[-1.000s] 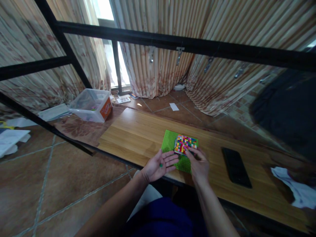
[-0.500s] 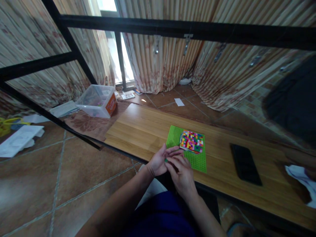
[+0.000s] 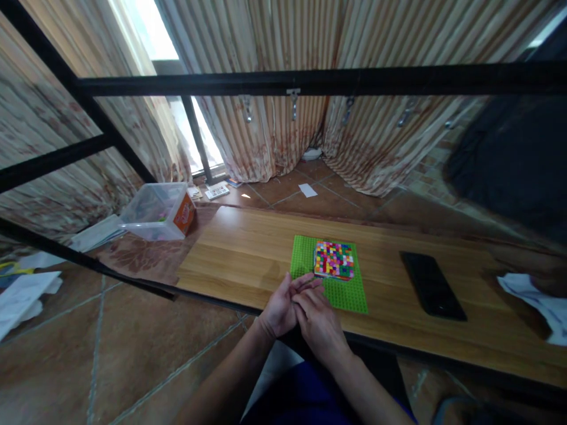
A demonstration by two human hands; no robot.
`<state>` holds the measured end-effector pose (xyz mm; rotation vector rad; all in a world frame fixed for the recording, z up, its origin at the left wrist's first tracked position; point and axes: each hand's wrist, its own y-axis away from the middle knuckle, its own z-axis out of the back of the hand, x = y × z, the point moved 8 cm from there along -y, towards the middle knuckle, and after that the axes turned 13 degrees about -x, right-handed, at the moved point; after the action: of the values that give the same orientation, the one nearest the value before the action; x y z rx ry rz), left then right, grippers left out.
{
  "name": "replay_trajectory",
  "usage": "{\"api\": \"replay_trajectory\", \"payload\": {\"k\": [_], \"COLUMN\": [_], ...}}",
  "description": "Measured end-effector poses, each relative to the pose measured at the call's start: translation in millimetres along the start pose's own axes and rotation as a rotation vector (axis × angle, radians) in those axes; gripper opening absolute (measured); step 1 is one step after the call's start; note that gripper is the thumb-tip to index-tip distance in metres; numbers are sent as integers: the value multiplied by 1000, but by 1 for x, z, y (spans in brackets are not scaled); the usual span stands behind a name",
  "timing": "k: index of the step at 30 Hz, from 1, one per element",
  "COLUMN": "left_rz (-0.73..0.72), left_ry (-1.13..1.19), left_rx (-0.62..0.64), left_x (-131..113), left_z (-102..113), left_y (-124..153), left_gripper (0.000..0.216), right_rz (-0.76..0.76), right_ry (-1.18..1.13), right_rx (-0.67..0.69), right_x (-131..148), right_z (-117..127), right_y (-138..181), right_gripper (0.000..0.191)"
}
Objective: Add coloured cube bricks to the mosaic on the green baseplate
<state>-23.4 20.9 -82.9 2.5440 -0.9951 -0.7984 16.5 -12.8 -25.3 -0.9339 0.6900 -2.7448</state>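
Observation:
My left hand [image 3: 278, 306] lies palm up at the near edge of the wooden table [image 3: 248, 248], with its fingers stretched toward a green studded baseplate [image 3: 343, 290]. My right hand [image 3: 319, 323] rests across the left palm, fingers curled down into it, and hides whatever lies between them. A square block of many small coloured bricks [image 3: 334, 260] stands on the far right part of the baseplate, a short way beyond both hands. Neither hand touches it.
A black phone [image 3: 432, 286] lies flat on the table to the right, and a white cloth [image 3: 534, 298] lies at the far right. A clear plastic box [image 3: 155, 209] stands on the floor mat at the left. A black metal frame bar [image 3: 310, 82] crosses overhead.
My right hand left the coloured block and came back onto my left palm. The small green piece seen in the left palm is now covered. The camera view shifted slightly.

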Motion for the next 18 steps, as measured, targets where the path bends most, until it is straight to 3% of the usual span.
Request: {"api": "replay_trajectory", "payload": {"k": [4, 8, 12, 15, 18], "left_rz": [-13, -142, -559, -915, -1124], "left_ry": [-49, -253, -717, -1198, -1588], "left_rx": [-36, -170, -273, -162, -72], "left_x": [-1, -7, -36, -46, -40], "left_z": [0, -1, -24, -63, -83], "left_y": [2, 6, 16, 24, 22], "left_gripper": [52, 53, 40, 31, 37], "right_rz": [-34, -210, -372, -397, -374], "right_ry": [-79, -113, -103, -137, -175], "right_rx": [-33, -207, -386, -446, -506], "right_x": [-12, -53, -91, -101, -103], "right_z": [12, 50, 87, 94, 90], "right_y": [2, 2, -5, -17, -29], "right_gripper": [23, 22, 23, 23, 22]}}
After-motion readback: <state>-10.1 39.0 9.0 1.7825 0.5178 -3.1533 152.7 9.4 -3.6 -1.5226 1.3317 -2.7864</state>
